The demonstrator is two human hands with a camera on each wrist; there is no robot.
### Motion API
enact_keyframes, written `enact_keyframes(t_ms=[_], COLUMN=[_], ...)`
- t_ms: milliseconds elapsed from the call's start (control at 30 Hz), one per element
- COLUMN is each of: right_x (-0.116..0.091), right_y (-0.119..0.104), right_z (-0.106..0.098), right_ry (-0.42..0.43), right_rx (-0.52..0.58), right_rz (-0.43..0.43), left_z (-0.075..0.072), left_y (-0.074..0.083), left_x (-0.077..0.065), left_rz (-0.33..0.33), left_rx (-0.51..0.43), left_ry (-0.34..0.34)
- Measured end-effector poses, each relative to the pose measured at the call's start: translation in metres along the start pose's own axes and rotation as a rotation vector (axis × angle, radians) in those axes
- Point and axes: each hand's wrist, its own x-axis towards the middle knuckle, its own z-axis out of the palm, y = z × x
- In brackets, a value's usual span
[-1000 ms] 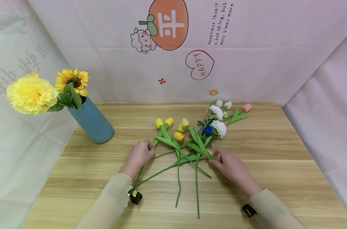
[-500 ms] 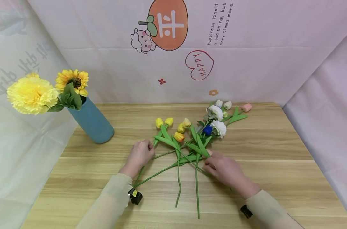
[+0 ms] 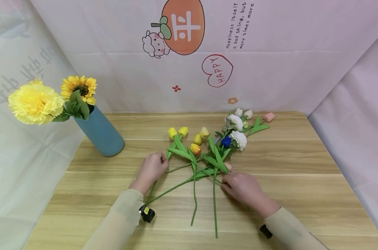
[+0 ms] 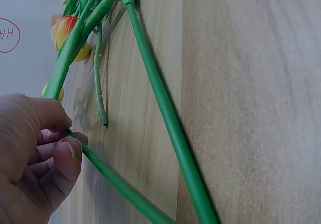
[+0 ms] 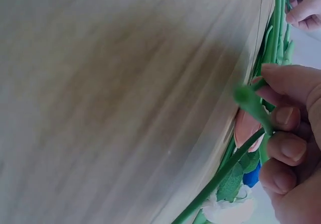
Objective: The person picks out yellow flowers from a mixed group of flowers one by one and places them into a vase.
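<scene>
My left hand (image 3: 152,168) pinches the green stem (image 4: 108,171) of a yellow tulip (image 3: 172,132) between thumb and fingers. To the right, my right hand (image 3: 243,187) has its fingers curled round a thin green stem (image 5: 256,108), whose blurred cut end points at the right wrist camera. That stem runs up and left across the pile; which bloom it carries is hard to tell. Between the hands lie an orange-yellow tulip (image 3: 195,149), a cream tulip (image 3: 204,132) and crossed green stems. A pink tulip (image 5: 246,129) lies just beyond my right fingers.
A blue vase (image 3: 103,133) at the left holds a sunflower (image 3: 81,89) and a yellow carnation-like bloom (image 3: 36,103). White flowers (image 3: 239,139), a blue tulip (image 3: 226,141) and another pink tulip (image 3: 269,117) lie toward the back of the wooden table (image 3: 301,166).
My right hand has moved slightly left and toward me and its fingers have closed on a stem. The yellow, orange-yellow and cream tulip heads have shifted slightly. My left hand stays nearly still.
</scene>
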Motion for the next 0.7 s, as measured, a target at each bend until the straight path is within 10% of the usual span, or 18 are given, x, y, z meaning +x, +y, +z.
enact_keyframes(t_ms=[700], right_x=[-0.005], right_y=[0.009], right_z=[-0.007], right_ry=[0.347], right_rx=[0.159], right_rz=[0.053], left_z=[-0.011], left_y=[-0.005], left_x=[0.001], left_rz=[-0.025], left_rx=[-0.064], left_ry=[0.069])
